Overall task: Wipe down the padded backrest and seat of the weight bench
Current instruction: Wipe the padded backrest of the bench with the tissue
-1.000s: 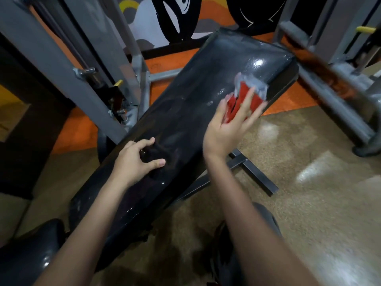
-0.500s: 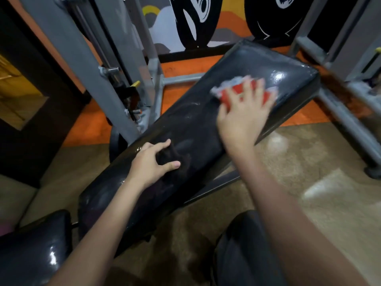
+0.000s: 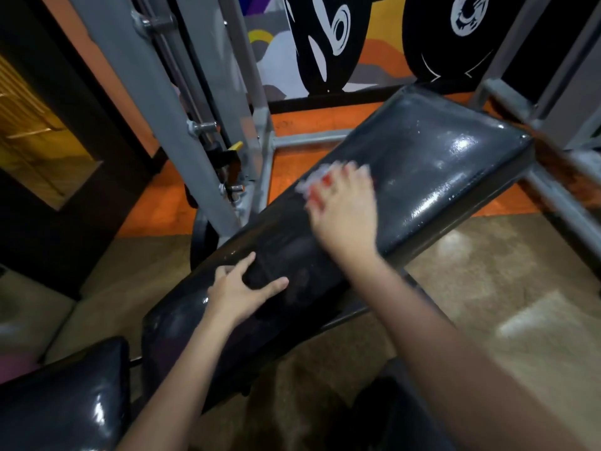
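The black padded backrest (image 3: 432, 164) runs diagonally from lower left to upper right, glossy and wet-looking at its far end. My right hand (image 3: 344, 213) lies flat on its middle, pressing a red and white cloth (image 3: 317, 183) against the pad; only the cloth's edge shows past my fingers, blurred. My left hand (image 3: 239, 291) rests lower on the backrest, fingers spread, holding nothing. The black seat pad (image 3: 65, 405) sits at the bottom left corner.
A grey steel rack upright (image 3: 156, 102) with a yellow-tipped pin stands left of the bench. Grey frame bars (image 3: 559, 203) run past the backrest's far right end. Orange floor mat (image 3: 162, 203) lies behind, speckled tan floor (image 3: 487, 288) to the right.
My right hand has slid the cloth from the far right end of the backrest down toward its middle and left. My left hand has stayed in place. The view has tilted.
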`<action>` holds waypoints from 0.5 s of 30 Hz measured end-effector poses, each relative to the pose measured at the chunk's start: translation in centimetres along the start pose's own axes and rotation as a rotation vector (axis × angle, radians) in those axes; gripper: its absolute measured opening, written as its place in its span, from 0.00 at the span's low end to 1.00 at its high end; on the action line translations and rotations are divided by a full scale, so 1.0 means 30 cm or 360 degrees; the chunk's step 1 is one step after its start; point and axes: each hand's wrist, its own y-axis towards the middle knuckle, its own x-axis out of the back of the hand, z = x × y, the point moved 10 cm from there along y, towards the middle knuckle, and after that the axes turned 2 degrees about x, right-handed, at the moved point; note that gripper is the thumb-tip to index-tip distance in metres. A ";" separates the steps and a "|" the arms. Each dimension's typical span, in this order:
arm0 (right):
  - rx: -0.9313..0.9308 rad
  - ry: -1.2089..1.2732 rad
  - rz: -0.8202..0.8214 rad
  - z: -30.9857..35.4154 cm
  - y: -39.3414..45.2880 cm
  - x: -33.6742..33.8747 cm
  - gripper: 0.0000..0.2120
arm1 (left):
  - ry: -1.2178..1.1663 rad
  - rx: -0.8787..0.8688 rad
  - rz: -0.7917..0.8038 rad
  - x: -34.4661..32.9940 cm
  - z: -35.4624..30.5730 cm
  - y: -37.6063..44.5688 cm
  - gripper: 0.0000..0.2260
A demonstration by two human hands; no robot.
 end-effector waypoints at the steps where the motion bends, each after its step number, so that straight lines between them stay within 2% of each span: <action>1: 0.0222 0.0026 0.0103 0.130 -0.073 -0.047 0.23 | 0.0008 -0.0030 0.0033 0.003 0.005 -0.001 0.47; 3: 0.0606 0.0179 0.0180 0.260 -0.236 -0.092 0.23 | 0.0092 -0.0131 0.0122 0.009 0.012 -0.001 0.47; 5: 0.0808 0.0194 0.0060 0.169 -0.206 -0.047 0.19 | 0.0143 -0.0170 0.0160 0.016 0.035 0.003 0.49; 6: 0.0751 0.0090 0.0040 0.074 -0.122 -0.042 0.19 | 0.0137 -0.0172 0.0140 0.020 0.046 0.006 0.50; 9: 0.0152 -0.0150 0.0024 -0.199 0.176 -0.004 0.24 | 0.0100 -0.0132 0.0084 0.011 0.061 0.007 0.49; 11: 0.0050 -0.0173 0.0101 -0.088 0.221 -0.060 0.26 | 0.0051 -0.0040 0.0115 0.004 0.075 0.002 0.48; 15: 0.0606 0.0077 0.0388 0.424 -0.070 -0.221 0.24 | 0.0100 -0.0059 0.0140 0.042 0.106 0.006 0.55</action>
